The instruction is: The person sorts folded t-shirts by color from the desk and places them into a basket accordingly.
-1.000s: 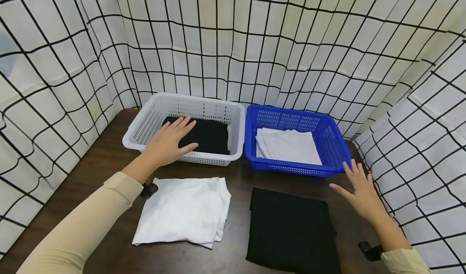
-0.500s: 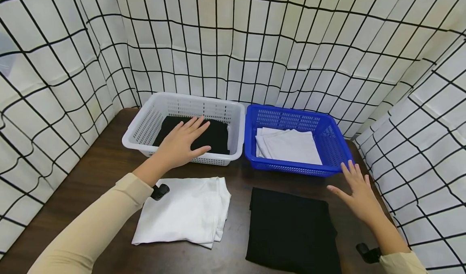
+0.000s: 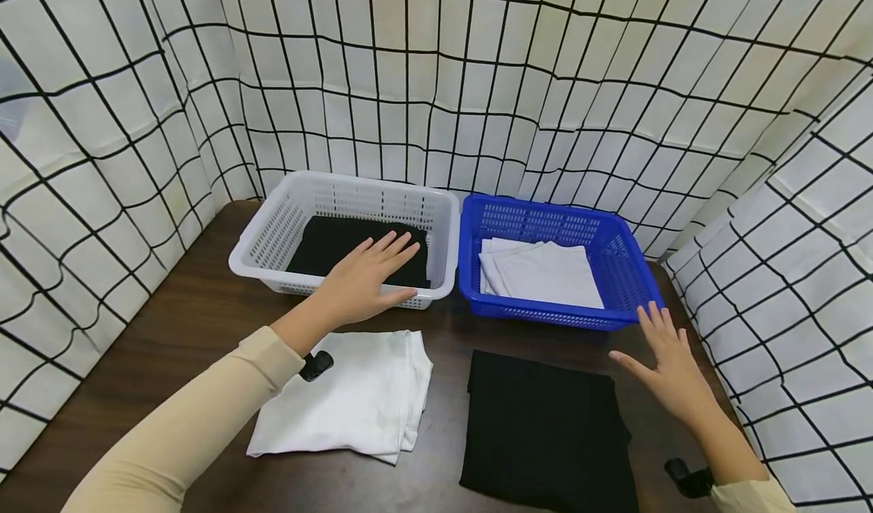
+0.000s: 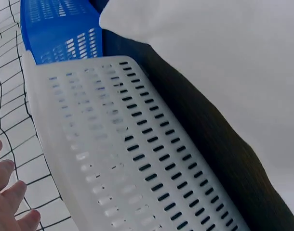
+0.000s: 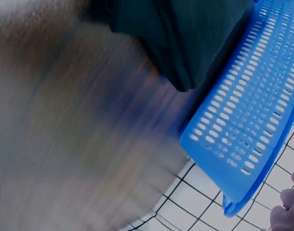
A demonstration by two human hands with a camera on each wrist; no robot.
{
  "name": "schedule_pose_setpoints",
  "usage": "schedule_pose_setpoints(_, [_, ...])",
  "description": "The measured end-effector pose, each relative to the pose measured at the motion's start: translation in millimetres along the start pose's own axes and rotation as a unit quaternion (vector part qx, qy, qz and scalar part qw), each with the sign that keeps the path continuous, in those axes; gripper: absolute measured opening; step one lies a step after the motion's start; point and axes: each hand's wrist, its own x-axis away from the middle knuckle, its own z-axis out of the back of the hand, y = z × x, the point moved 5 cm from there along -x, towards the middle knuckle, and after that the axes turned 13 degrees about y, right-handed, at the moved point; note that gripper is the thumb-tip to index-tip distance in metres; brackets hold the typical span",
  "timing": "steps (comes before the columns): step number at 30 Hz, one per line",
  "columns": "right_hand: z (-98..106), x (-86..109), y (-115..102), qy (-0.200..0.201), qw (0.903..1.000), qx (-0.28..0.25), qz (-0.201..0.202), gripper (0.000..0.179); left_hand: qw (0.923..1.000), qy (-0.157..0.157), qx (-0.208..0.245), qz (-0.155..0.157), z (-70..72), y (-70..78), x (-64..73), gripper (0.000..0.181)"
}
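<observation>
My left hand [image 3: 364, 278] is spread with straight fingers over the front edge of the white basket [image 3: 266, 272]; whether it touches the rim I cannot tell. Black folded cloth [image 3: 327, 244] lies inside that basket. Beside the front right corner of the blue basket [image 3: 546, 317], my right hand [image 3: 668, 365] is held with its fingers extended, gripping nothing. White folded cloth [image 3: 552, 274] lies in the blue basket. On the table in front are a folded white cloth [image 3: 361, 399] under the left forearm and a folded black cloth [image 3: 546, 430] left of the right hand.
Both baskets stand side by side at the back of the dark wooden table [image 3: 443, 369]. White curtains [image 3: 423, 81] with a black grid pattern surround the table on the left, back and right.
My left hand has moved to the right across the front of the white basket. My right hand has shifted slightly left. The cloths and baskets have stayed in place.
</observation>
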Motion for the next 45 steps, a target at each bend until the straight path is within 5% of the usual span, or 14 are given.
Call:
schedule_pose_setpoints(15, [-8, 6.4, -19, -0.026, 0.9995, -0.013, 0.015, 0.094, 0.9988, 0.009, 0.008, -0.048, -8.9, 23.4, 0.0, 0.074])
schedule_pose_setpoints(22, [-11, 15.8, -22, -0.031, 0.9990, -0.026, 0.017, 0.093, 0.9961, 0.016, 0.057, -0.065, -11.0, 35.1, 2.2, 0.073])
schedule_pose_setpoints(31, [-16, 26.0, -21, -0.078, 0.9951, -0.044, -0.041, 0.096, 0.9919, 0.004, 0.076, -0.102, -15.8, 48.2, 3.8, 0.072])
schedule_pose_setpoints(45, [-25, 34.6, -20, -0.116, 0.9884, -0.071, -0.068, 0.095, 0.9878, -0.010, 0.088, -0.127, -23.7, 66.3, 11.1, 0.073])
